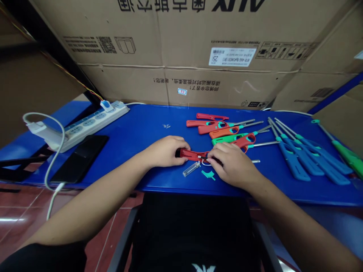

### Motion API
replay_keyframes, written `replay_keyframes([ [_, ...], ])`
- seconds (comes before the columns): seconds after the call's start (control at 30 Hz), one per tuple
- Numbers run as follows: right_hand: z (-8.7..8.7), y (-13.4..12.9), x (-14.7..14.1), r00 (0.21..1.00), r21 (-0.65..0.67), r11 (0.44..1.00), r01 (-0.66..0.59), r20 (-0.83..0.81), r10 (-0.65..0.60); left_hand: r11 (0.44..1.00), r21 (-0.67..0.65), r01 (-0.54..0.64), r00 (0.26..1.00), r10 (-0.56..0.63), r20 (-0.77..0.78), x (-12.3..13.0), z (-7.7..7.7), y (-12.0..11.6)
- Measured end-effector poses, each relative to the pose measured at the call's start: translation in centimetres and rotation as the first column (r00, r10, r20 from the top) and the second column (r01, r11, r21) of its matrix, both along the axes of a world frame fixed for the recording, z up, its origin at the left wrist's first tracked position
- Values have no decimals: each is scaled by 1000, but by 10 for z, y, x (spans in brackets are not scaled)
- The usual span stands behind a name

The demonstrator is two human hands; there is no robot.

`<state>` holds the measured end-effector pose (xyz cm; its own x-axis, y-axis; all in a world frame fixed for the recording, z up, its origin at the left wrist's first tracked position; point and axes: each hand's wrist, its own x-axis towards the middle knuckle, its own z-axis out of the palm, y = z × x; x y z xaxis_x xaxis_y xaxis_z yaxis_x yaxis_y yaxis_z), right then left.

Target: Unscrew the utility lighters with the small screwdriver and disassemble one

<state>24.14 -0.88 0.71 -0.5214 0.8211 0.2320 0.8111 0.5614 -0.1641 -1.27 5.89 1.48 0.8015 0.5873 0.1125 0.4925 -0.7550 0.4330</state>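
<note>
Far left, a white cable (42, 121) looping from a plug seated in a white power strip (90, 126), the strip lying at an angle across the corner of a blue tabletop (141, 121). Just below the strip, a black smartphone (81, 158), flat on the blue surface, with the cable passing near its left edge.

Next, the left hand (166, 151), fingers curled and closed over the left end of a red lighter shell (193, 154), which lies flat between both hands. Just below the shell, a clear tube (191, 169) and a small teal plastic piece (208, 174), both loose on the tabletop. At the shell's right end, a thin white wire loop (205, 163), close by the right hand (232, 164), its fingers bunched together and pressed down over that end.

Past those fingers, a short metal rod (255, 161). Above and to the right, overlapping red, orange and green utility lighters (224, 130), metal nozzles pointing right. Farther right, a row of blue utility lighters (306, 151), then a single green utility lighter (343, 155) at the table's right end, cardboard boxes (170, 37) standing behind everything
</note>
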Motion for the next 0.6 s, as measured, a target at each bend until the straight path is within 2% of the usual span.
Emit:
replay_keyframes([
  [0.1,-1,0,0,1000,7,1000,-27,16,27,1000,6,-31,999,30,45,0,0,0],
  [0.2,-3,-1,-1,999,32,999,-30,14,30,994,83,-68,995,62,83,0,1,-2],
  [0.3,-7,-3,-4,999,80,996,-33,43,30,986,141,-85,995,77,57,0,1,-3],
  [0.4,-8,-5,-8,997,121,992,-35,72,26,986,145,-87,995,78,63,1,0,-3],
  [0.5,-5,-6,-7,1000,138,990,8,3,-9,992,93,-89,990,78,116,0,0,-2],
  [0.6,1,-9,8,991,132,989,67,-122,-51,993,55,-102,985,93,148,-2,2,1],
])
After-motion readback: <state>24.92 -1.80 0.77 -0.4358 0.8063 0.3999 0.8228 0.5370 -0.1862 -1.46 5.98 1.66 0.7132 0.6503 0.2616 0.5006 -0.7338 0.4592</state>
